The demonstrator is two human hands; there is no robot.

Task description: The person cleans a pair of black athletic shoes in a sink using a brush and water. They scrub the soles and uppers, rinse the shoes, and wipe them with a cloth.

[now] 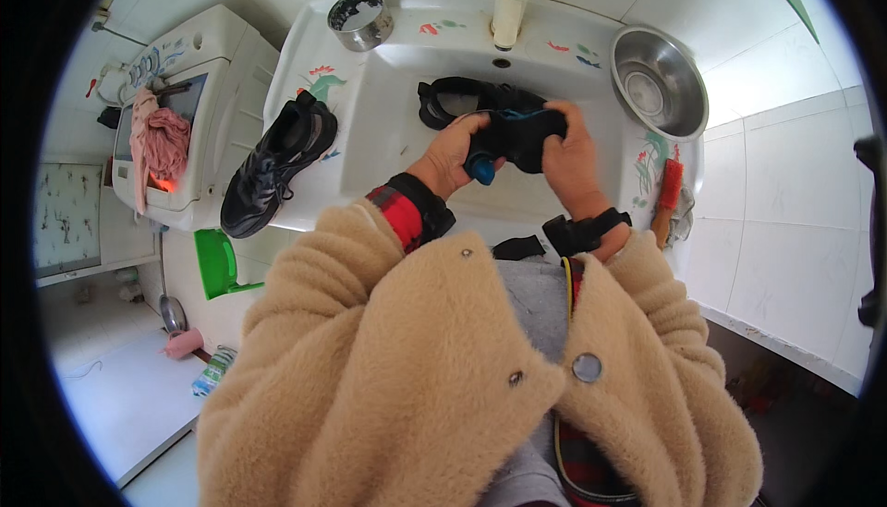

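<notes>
My left hand [450, 152] and my right hand [574, 161] grip a soft black piece with blue parts [521, 138] between them, apparently a shoe insole. Its blue end curls down beside my left fingers. Just beyond, a black shoe [454, 95] lies in the white ceramic sink [388, 140], partly hidden by the held piece. A second black sneaker [277, 167] rests on the sink's left rim, its toe over the front edge. On the front rim near my coat is a flat black piece [518, 248], partly covered.
A faucet [511, 1] stands at the back of the sink. Metal bowls sit at the back left [360, 20] and right [658, 84]. A red-bristled brush [669, 188] lies on the right rim. Left stands a washing machine [229, 43] with pink cloth [163, 140]; a green plastic scoop [220, 264] is below.
</notes>
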